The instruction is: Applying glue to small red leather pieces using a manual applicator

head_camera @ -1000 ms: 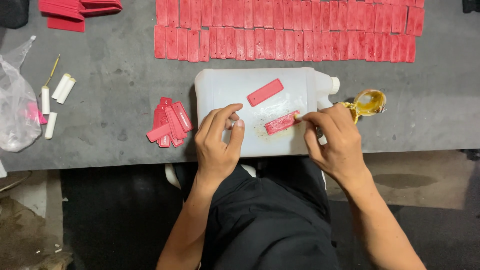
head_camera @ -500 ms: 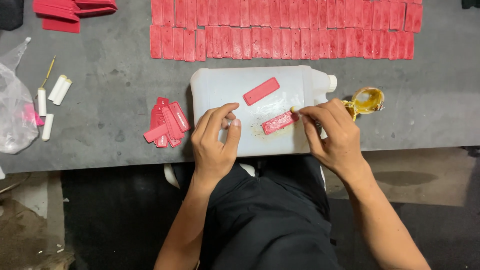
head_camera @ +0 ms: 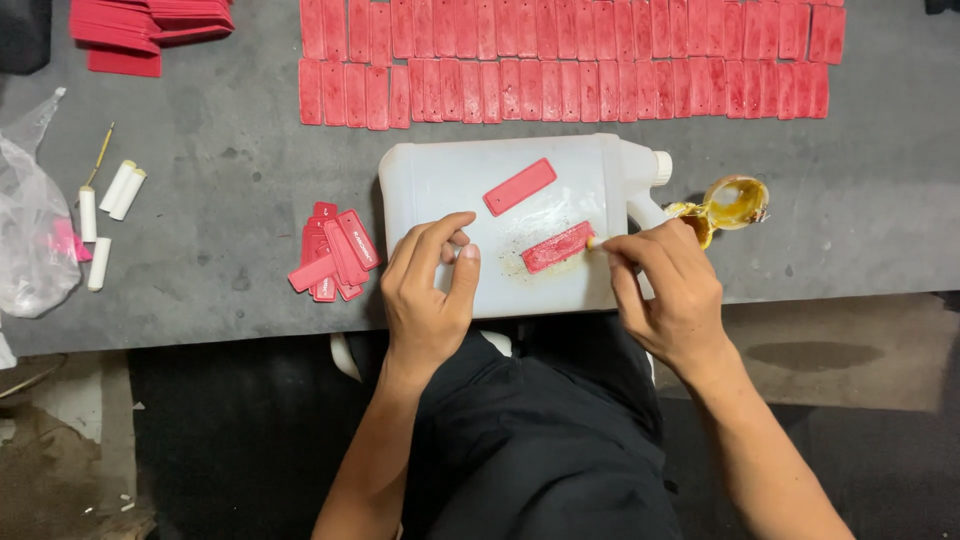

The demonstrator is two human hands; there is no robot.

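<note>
Fingers (head_camera: 440, 240) of the left hand (head_camera: 430, 290) curl loosely, holding nothing, resting on the white jug (head_camera: 440, 180) lying flat on the grey surface (head_camera: 220, 150). Right of them, a red tag (head_camera: 558, 246) lies on the jug; the right hand (head_camera: 670, 290) pinches a small brush (head_camera: 593, 241) touching the tag's end.

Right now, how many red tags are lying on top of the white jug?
2. One clean red tag lies toward the jug's far side; one glue-smeared tag lies nearer, by the right hand.
</note>
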